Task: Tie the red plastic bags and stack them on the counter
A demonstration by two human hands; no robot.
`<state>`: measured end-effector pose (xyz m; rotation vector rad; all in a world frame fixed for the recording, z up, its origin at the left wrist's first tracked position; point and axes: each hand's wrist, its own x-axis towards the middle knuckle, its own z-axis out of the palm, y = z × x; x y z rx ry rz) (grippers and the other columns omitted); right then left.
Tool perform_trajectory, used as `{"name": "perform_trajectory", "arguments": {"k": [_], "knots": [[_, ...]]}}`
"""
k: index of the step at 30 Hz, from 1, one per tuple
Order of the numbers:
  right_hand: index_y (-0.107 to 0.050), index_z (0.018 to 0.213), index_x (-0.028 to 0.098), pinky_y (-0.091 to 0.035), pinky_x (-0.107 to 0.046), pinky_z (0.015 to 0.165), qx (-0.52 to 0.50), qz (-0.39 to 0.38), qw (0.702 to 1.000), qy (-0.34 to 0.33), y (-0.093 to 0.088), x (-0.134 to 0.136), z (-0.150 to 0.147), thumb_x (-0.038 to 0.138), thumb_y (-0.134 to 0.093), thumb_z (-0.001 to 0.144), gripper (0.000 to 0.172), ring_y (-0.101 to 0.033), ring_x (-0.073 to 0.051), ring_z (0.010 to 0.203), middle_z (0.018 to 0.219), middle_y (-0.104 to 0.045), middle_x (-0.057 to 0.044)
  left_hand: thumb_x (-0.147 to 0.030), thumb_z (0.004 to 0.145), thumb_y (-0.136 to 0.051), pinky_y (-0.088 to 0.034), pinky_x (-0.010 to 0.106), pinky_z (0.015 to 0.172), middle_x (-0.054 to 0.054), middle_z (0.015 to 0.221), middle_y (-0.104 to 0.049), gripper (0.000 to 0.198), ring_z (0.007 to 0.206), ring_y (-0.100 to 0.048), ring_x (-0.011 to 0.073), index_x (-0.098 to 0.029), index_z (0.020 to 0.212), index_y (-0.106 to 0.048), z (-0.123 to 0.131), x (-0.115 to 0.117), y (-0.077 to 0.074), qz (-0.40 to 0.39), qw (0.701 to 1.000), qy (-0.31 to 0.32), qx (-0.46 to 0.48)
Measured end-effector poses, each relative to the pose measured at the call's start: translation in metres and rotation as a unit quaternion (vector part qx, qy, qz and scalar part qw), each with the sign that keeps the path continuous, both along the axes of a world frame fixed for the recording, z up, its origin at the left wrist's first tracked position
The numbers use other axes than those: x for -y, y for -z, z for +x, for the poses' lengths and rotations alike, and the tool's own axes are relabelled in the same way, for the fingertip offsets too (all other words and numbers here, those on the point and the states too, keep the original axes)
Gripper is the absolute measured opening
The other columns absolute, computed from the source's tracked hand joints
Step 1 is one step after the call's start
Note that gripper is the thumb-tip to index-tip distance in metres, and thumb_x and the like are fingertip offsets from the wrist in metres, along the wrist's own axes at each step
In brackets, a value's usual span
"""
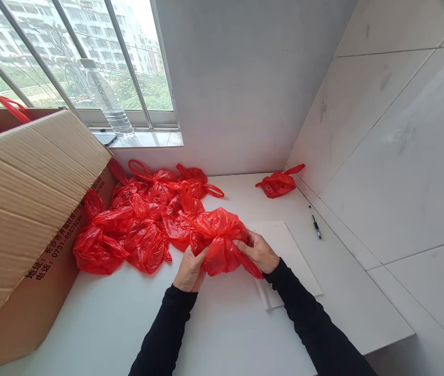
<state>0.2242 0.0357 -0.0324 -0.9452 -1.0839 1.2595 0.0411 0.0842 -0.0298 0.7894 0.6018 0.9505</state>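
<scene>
A crumpled red plastic bag is gripped between both hands above the white counter. My left hand pinches its lower left side with closed fingers. My right hand clasps its right side, fingers curled into the plastic. Both arms wear black sleeves. Just behind and to the left lies a heap of several knotted red bags. One more knotted red bag sits alone at the far right corner by the tiled wall.
A large open cardboard box with red bag handles showing stands at the left. A white sheet lies under my right hand. A small pen-like tool lies near the tiled wall. A clear plastic bottle stands on the windowsill.
</scene>
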Motion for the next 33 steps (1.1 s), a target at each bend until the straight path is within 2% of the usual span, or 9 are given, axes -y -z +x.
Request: {"name": "perform_trajectory", "arguments": {"k": [6,8,11,14,18,23,28,33], "knots": [[-0.070,0.089,0.018,-0.052,-0.031,0.076,-0.017,-0.034,0.998,0.042,0.006,-0.003,-0.003,0.047,-0.072,0.082,0.030,-0.066,-0.019,0.080,0.087,-0.073,-0.003,-0.028,0.073,-0.083,-0.054,0.036,0.093,0.010,0.109,-0.076,0.043,0.102,-0.070,0.0253,-0.017,0.113,-0.072,0.003,-0.001,0.002,0.029,0.999,-0.011,-0.018],[-0.069,0.081,0.018,-0.049,-0.029,0.068,-0.005,-0.034,0.998,0.055,0.006,-0.003,-0.005,0.049,-0.070,0.084,0.031,-0.062,-0.016,0.071,0.078,-0.071,-0.001,-0.030,0.073,-0.083,-0.056,0.035,0.090,0.008,0.102,-0.077,0.039,0.100,-0.070,0.0251,-0.016,0.109,-0.073,0.005,-0.001,0.002,0.031,0.999,-0.025,-0.032],[-0.069,0.078,0.017,-0.046,-0.027,0.062,0.024,-0.027,0.997,0.069,0.006,-0.003,-0.006,0.051,-0.065,0.087,0.035,-0.058,-0.015,0.065,0.071,-0.068,0.000,-0.035,0.075,-0.081,-0.056,0.035,0.087,0.006,0.092,-0.078,0.033,0.099,-0.070,0.0255,-0.016,0.101,-0.075,0.006,-0.001,0.004,0.021,0.997,-0.054,-0.047],[-0.070,0.084,0.017,-0.046,-0.029,0.065,0.053,-0.016,0.995,0.078,0.005,-0.002,-0.005,0.051,-0.063,0.088,0.035,-0.059,-0.017,0.069,0.074,-0.069,-0.001,-0.037,0.074,-0.081,-0.056,0.035,0.089,0.006,0.095,-0.078,0.033,0.102,-0.070,0.0259,-0.017,0.100,-0.075,0.007,0.000,0.004,0.015,0.996,-0.065,-0.050],[-0.070,0.092,0.018,-0.048,-0.031,0.070,0.048,-0.010,0.994,0.094,0.006,-0.003,-0.004,0.049,-0.068,0.085,0.032,-0.062,-0.020,0.075,0.082,-0.071,-0.003,-0.027,0.068,-0.086,-0.054,0.037,0.095,0.010,0.108,-0.076,0.041,0.108,-0.068,0.0286,-0.016,0.105,-0.074,0.006,0.004,-0.001,0.036,0.998,-0.021,-0.055],[-0.072,0.088,0.020,-0.047,-0.031,0.068,0.028,-0.012,0.993,0.111,0.007,-0.004,-0.005,0.052,-0.067,0.085,0.032,-0.061,-0.019,0.073,0.080,-0.070,-0.002,-0.024,0.066,-0.086,-0.053,0.038,0.097,0.010,0.109,-0.075,0.041,0.110,-0.067,0.0300,-0.017,0.104,-0.074,0.007,0.009,-0.007,0.048,0.998,0.004,-0.048],[-0.074,0.091,0.021,-0.047,-0.033,0.070,0.051,-0.018,0.993,0.107,0.007,-0.003,-0.007,0.055,-0.063,0.086,0.036,-0.061,-0.021,0.074,0.080,-0.071,-0.003,-0.023,0.066,-0.085,-0.055,0.036,0.090,0.010,0.105,-0.075,0.043,0.104,-0.068,0.0281,-0.017,0.107,-0.072,0.005,0.008,-0.003,0.026,0.998,0.004,-0.050],[-0.073,0.094,0.021,-0.048,-0.032,0.074,0.051,-0.011,0.991,0.126,0.006,-0.003,-0.005,0.052,-0.066,0.085,0.033,-0.061,-0.021,0.078,0.086,-0.071,-0.003,-0.029,0.072,-0.080,-0.054,0.027,0.066,0.005,0.081,-0.071,0.022,0.078,-0.068,0.0210,-0.018,0.089,-0.071,-0.004,0.006,0.007,-0.010,0.999,0.043,-0.031]]}}
